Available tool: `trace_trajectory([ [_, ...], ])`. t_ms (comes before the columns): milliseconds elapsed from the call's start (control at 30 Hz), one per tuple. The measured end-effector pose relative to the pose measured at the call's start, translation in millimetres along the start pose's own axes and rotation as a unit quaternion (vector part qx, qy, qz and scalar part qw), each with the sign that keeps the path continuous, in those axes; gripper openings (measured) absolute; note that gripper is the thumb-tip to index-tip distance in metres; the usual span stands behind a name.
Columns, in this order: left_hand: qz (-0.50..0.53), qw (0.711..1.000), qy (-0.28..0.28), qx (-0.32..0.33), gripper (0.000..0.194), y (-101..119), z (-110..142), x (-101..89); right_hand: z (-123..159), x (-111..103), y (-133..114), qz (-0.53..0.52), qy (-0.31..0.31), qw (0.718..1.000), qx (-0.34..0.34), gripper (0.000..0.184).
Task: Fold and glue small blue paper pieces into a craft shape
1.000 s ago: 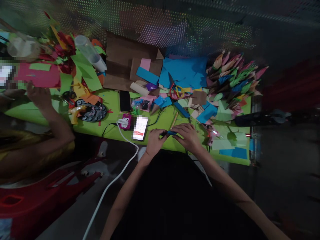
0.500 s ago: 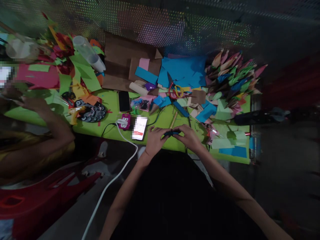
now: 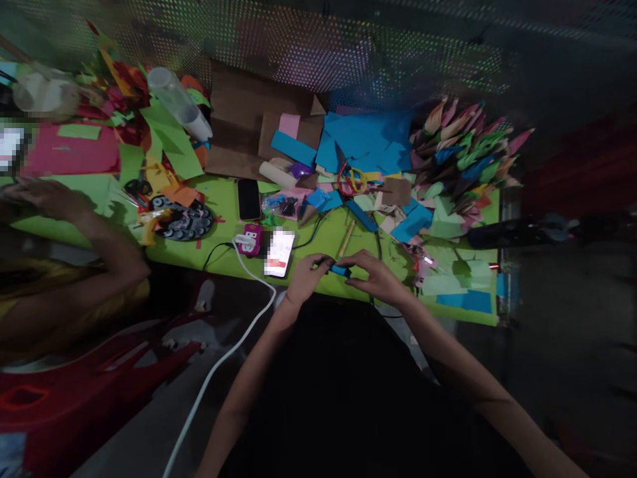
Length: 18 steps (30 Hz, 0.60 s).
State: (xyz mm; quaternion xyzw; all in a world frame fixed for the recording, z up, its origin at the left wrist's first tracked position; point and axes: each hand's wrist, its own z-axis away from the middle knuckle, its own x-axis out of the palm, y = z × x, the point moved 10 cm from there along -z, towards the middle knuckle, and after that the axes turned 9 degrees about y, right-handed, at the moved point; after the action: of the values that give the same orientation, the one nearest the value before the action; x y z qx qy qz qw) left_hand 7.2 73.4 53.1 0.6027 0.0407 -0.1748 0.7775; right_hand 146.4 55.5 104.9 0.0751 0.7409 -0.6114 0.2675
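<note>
A small blue paper piece (image 3: pixel 340 271), which looks curled or rolled, is held between my hands just above the table's front edge. My left hand (image 3: pixel 309 273) pinches its left end between thumb and fingertips. Around its right end are the thumb and fingers of my right hand (image 3: pixel 374 273), closed on it. A thin wooden stick (image 3: pixel 347 239) lies on the table just beyond the paper. To the left of my left hand is a lit phone (image 3: pixel 279 253). A pink glue gun (image 3: pixel 423 264) lies right of my right hand.
Scissors (image 3: pixel 357 179), blue sheets (image 3: pixel 365 143) and paper scraps lie farther back. Cone-shaped paper pieces (image 3: pixel 462 146) are heaped at the right. A white cable (image 3: pixel 213 368) hangs from a pink power strip (image 3: pixel 249 239). At left, a co-worker's arm (image 3: pixel 107 232) rests near the table.
The blue paper piece has turned, showing more of its bright blue side. My right hand's fingers have shifted and spread a little around it. The co-worker's hand at left has moved slightly.
</note>
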Motion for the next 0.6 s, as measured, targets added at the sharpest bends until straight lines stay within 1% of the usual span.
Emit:
trace_trajectory([
  [67,0.062,0.997,-0.006,-0.04,0.025,-8.9,1.2,0.2,1.6,3.6,-5.7,-0.004,-0.026,0.999,-0.018,0.037],
  [133,0.101,0.993,0.001,-0.064,0.024,-16.0,2.0,0.1,2.3,6.5,-11.1,0.007,-0.05,0.998,-0.035,0.044],
  [233,0.139,0.985,0.015,-0.101,0.026,-29.1,3.5,4.4,1.3,9.1,-19.2,0.046,-0.069,0.994,-0.071,0.044],
  [333,0.172,0.975,0.013,-0.141,0.028,-43.1,6.6,15.8,-1.1,9.0,-21.7,0.073,-0.053,0.991,-0.098,0.04],
  [433,0.206,0.965,0.009,-0.161,0.026,-51.4,9.5,26.3,-2.7,8.5,-18.5,0.065,-0.027,0.992,-0.104,0.028],
  [533,0.209,0.964,0.007,-0.164,0.024,-53.5,11.1,31.4,-4.7,6.8,-11.6,0.04,0.003,0.996,-0.077,0.017],
  [600,0.192,0.968,0.006,-0.163,0.025,-52.4,11.6,31.4,-6.3,4.6,-5.7,0.025,0.026,0.998,-0.043,0.02],
])
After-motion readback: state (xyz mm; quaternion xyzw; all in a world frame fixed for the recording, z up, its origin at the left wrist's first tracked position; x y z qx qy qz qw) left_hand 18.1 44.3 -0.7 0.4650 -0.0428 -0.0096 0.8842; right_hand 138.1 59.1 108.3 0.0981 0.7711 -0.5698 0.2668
